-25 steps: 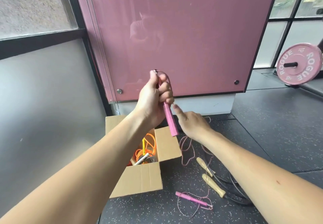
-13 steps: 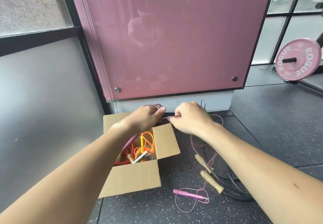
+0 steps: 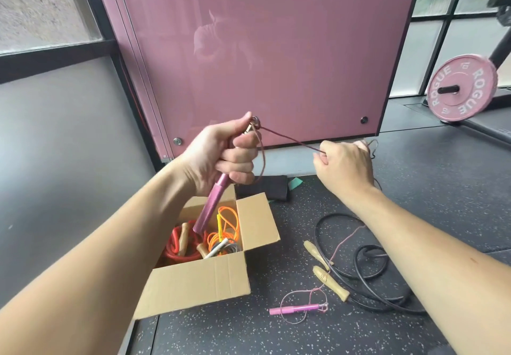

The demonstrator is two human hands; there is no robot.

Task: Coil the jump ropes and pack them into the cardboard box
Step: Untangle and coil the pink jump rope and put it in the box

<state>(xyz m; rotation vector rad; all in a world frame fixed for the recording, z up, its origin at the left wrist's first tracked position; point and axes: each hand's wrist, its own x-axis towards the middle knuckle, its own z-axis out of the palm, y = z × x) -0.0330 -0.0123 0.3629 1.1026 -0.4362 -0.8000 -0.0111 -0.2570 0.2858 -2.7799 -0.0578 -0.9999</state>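
My left hand (image 3: 221, 155) is wrapped tight round the glittery pink jump-rope handle (image 3: 211, 206), up over the open brown cardboard box (image 3: 199, 282). The thin pink cord (image 3: 290, 138) runs taut from the handle's top to my right hand (image 3: 343, 166), whose curled fingers pinch it. The second pink handle (image 3: 294, 309) lies on the speckled black floor (image 3: 276, 338), near the black rope with wooden handles (image 3: 370, 269). A coiled orange rope (image 3: 224, 224) and a red rope (image 3: 177, 246) sit inside the box.
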